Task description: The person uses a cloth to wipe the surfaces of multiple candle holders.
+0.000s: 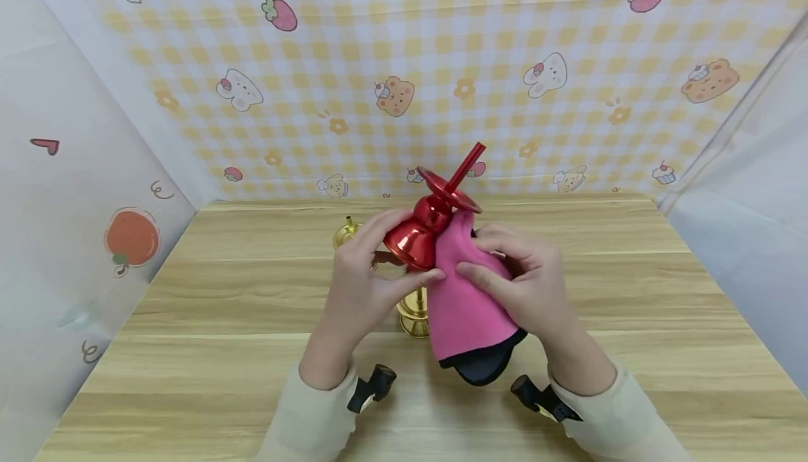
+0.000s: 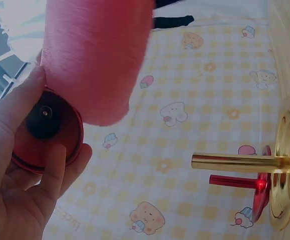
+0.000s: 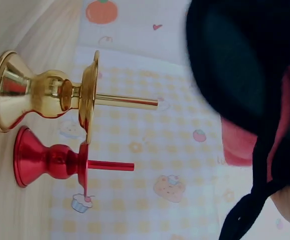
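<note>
A shiny red metal candle holder [image 1: 415,241] is held tilted by its flared base in my left hand [image 1: 360,280], its thin stem pointing up and right. The left wrist view looks at the base's underside [image 2: 44,122], with fingers round its rim. My right hand [image 1: 533,280] pinches a pink fleecy mitt [image 1: 463,301] with a black-edged, dark-lined opening at its lower end. The mitt lies against the candle holder just below its round plate. In the right wrist view, the mitt's blurred black edging [image 3: 205,80] hides most of the right hand.
A gold candle holder [image 1: 414,322] stands on the wooden table [image 1: 221,350] beneath the hands. Another gold one [image 1: 344,233] is partly hidden behind the left hand. A second red candle holder [image 3: 49,161] stands beside a gold one [image 3: 47,95] in the right wrist view.
</note>
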Tool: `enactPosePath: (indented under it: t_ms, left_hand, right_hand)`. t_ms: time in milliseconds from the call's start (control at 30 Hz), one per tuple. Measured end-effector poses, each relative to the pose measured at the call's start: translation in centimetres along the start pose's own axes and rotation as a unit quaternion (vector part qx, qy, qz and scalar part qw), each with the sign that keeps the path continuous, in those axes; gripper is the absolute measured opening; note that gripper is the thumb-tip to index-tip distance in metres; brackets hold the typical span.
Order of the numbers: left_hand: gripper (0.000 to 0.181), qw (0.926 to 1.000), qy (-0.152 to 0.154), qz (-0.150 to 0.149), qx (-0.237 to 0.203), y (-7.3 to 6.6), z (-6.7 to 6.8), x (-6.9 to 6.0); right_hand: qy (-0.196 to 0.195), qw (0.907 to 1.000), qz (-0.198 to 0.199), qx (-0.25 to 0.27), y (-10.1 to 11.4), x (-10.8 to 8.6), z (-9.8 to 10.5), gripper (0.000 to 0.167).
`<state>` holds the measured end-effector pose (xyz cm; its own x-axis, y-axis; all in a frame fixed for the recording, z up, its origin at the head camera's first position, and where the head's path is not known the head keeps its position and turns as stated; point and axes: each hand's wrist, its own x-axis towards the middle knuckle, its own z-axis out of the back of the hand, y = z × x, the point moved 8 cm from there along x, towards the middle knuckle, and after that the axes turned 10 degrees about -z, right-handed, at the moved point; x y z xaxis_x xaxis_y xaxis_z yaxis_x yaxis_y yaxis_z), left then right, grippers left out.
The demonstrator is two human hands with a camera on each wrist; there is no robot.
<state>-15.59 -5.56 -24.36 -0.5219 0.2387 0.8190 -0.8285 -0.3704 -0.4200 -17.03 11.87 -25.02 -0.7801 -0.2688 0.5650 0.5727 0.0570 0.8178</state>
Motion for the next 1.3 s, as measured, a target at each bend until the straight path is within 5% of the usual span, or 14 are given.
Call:
enactPosePath:
  t_ms: [200,367,500,567,700,833,1000,1100,1300]
  left_hand:
    - [0.065,0.9959,0.015,0.042,-0.079,0.7,-0.2,-0.2]
    - [0.065,0.986,0.011,0.061,-0.155,0.8,-0.5,-0.4]
    - [0.067,0.9734,-0.002,0.069,-0.219,0.6,-0.7,-0.6]
    - [0.067,0.9703,-0.004,0.071,-0.231,0.6,-0.9,-0.7]
    - [0.063,0.9726,-0.001,0.067,-0.222,0.6,-1.1,-0.8]
    - [0.063,0.9761,0.008,0.075,-0.203,0.7,-1.5,-0.8]
    - [0.063,0.9743,0.015,0.092,-0.205,0.7,-1.9,-0.8]
    - [0.063,0.9704,0.018,0.097,-0.22,0.7,-1.8,-0.7]
    - [0.059,0.9626,0.034,0.118,-0.242,0.9,-1.7,-0.9]
  right_hand:
    - [0.031,0.9878,0.15,-0.029,2.1,-0.6,-0.9,0.017]
    - [0.038,0.9605,0.26,-0.093,2.8,-1.1,-0.8,0.016]
    - [-0.003,0.9374,0.308,-0.163,2.6,-0.9,-0.2,0.021]
    - [-0.024,0.937,0.307,-0.164,2.3,-0.6,0.1,0.022]
    - [-0.05,0.9538,0.261,-0.141,1.4,-0.2,0.6,0.026]
    - [-0.075,0.979,0.151,-0.115,0.2,0.1,1.1,0.02]
    - [-0.09,0.9953,0.024,-0.023,-1.0,0.3,1.5,0.019]
    - [-0.094,0.9936,-0.039,0.05,-1.5,0.3,1.6,0.022]
    - [-0.129,0.9708,-0.167,0.113,-2.7,0.1,2.2,0.032]
